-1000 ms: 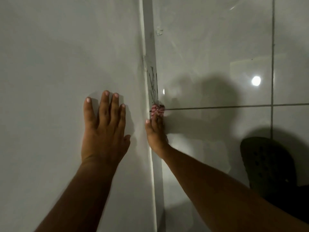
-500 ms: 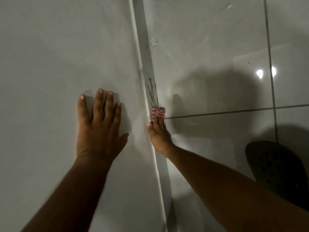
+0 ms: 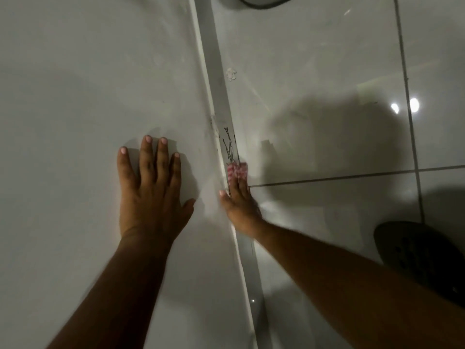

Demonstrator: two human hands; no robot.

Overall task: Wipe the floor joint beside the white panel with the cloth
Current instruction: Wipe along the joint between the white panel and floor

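The left hand [image 3: 151, 197] lies flat and fully spread on the white panel [image 3: 88, 96], holding nothing, fingers pointing away from the person. Just beside the panel's edge, the right hand [image 3: 239, 205] presses a red-and-white checked cloth [image 3: 237, 170] into the floor joint [image 3: 216, 71], fingers extended over the cloth and somewhat blurred. Beyond the cloth, touching its far end, thin dark strands [image 3: 230, 147] lie in the joint. A dark perforated shoe [image 3: 422, 258] sits on the glossy floor tiles [image 3: 314, 59], well apart from the panel.
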